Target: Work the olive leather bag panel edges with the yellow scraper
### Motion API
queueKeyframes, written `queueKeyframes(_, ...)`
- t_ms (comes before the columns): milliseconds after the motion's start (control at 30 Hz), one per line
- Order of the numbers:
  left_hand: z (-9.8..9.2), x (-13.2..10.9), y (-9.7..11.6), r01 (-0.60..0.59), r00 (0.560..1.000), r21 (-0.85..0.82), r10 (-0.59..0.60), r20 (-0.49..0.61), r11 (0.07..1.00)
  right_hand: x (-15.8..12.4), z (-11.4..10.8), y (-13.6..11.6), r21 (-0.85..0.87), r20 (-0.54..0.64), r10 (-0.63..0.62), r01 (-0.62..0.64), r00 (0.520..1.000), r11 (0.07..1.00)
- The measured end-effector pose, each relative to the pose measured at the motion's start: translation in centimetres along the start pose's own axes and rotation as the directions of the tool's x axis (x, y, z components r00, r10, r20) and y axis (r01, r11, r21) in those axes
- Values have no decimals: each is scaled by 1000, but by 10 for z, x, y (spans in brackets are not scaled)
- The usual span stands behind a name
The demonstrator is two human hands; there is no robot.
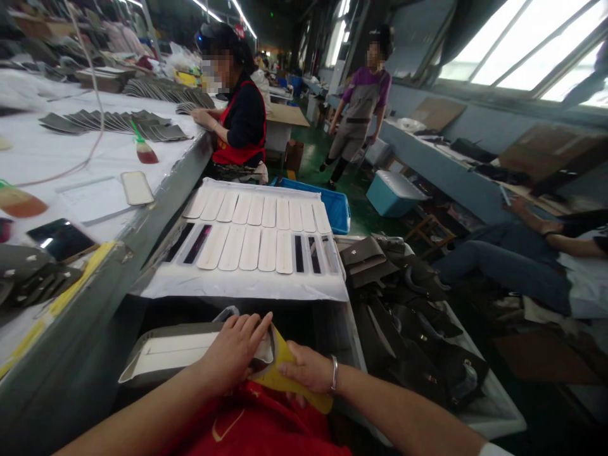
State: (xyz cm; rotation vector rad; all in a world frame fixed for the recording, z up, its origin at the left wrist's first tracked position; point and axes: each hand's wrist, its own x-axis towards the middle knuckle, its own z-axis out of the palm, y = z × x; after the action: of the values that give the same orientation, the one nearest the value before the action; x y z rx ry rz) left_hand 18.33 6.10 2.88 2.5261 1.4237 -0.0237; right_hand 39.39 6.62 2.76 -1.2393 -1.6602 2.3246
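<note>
Across my lap lies a dark grey-brown bag body (190, 330) with a long white board (173, 351) set in its upward face. My left hand (235, 348) lies over the bag's right end, its fingers together and bent over the edge. A curved yellow panel (273, 373) runs down from that end. My right hand (306, 368), with a bracelet at its wrist, grips the panel, thumb on the near face and fingers partly hidden behind. Whether the panel is joined to the bag cannot be made out.
Ahead, a white-covered stand (247, 285) bears rows of pale strips (261, 248). To the right, a white bin (503, 411) holds dark bags (418, 342). A workbench (156, 183) runs along the left with a phone (61, 239) on it. Several people are nearby.
</note>
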Motion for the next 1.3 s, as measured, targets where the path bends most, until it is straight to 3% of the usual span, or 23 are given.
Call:
queueKeyframes(200, -1, 2, -3, -12, 999, 8, 11, 52, 1000, 4, 9, -1, 46, -90, 23, -19, 996, 999)
queueKeyframes(467, 7, -2, -16, -108, 994, -53, 108, -7, 993, 13, 23, -2, 96, -183, 62, -45, 981, 994)
queueKeyframes(633, -3, -8, -25, -130, 991, -204, 136, 13, 970, 22, 37, 0, 136, -242, 75, -43, 967, 990)
queueKeyframes(767, -10, -15, -39, -191, 975, -382, 221, 35, 904, 27, 49, 6, 167, -378, 84, -21, 922, 986)
queueKeyframes(867, -5, -12, -46, -190, 979, -327, 202, 1, 926, 41, 59, 6, 187, -461, 69, 21, 885, 982)
queueKeyframes(1033, -2, -7, -42, -134, 991, -205, 128, -45, 970, 63, 72, 4, 209, -645, 81, 73, 759, 975)
queueKeyframes(1100, -4, -9, -36, -144, 990, -201, 142, -22, 969, 52, 71, 7, 256, -612, 107, 68, 784, 964)
queueKeyframes(1200, -3, -15, -27, -106, 994, -187, 109, 7, 977, 14, 61, 15, 271, -548, 68, 100, 834, 957)
queueKeyframes(1300, 2, -18, -22, -77, 997, -173, 76, -11, 982, -20, 50, 18, 244, -647, -30, 244, 762, 939)
